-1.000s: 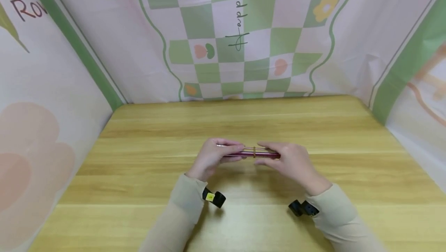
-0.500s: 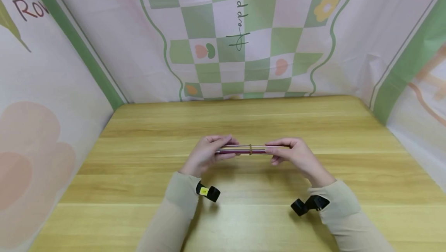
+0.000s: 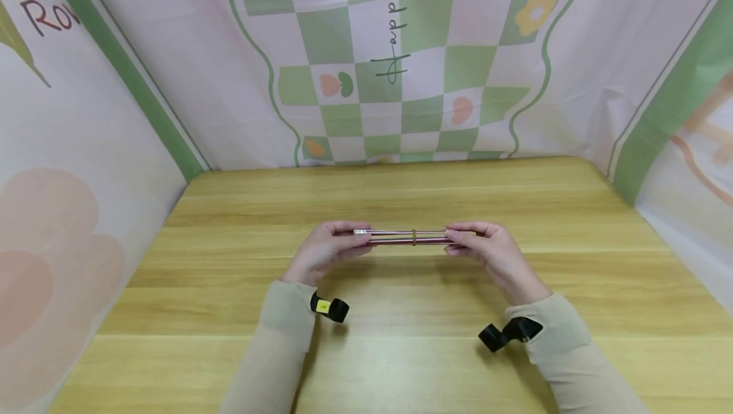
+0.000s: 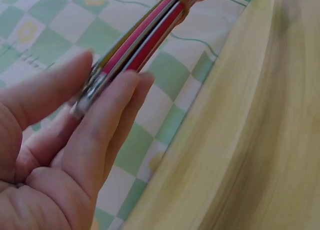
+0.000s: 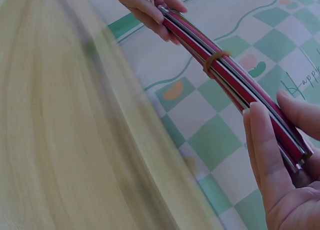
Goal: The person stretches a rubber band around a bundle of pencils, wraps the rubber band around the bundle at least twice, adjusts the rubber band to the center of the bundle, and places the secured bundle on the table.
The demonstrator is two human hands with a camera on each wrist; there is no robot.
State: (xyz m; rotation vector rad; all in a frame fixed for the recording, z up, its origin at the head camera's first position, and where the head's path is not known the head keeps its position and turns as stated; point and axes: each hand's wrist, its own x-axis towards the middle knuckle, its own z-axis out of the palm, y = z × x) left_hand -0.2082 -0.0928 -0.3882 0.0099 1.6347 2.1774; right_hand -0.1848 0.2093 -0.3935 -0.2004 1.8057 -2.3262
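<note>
A bundle of slim pencil-like sticks point(image 3: 395, 241), red with silver and gold stripes, is held level above the table. Around its middle runs a brown rubber band point(image 5: 216, 64). My left hand point(image 3: 328, 248) pinches the silvery end between thumb and fingers; those tips show up close in the left wrist view. At the opposite end, my right hand point(image 3: 487, 247) grips the bundle with its thumb on the near side and fingers behind. The right wrist view shows the stick ends near that palm. Part of each end is covered by fingers.
Beneath the hands lies a wood-grain table point(image 3: 412, 338). A printed cloth point(image 3: 378, 115) with green checks hangs behind its far edge, and more cloth flanks both sides. Each wrist carries a small black camera point(image 3: 338, 310).
The left hand has shifted left and slightly away along the bundle, baring its silvery end. The right hand has changed its grip, moving outward toward the right end. More of the bundle's middle shows.
</note>
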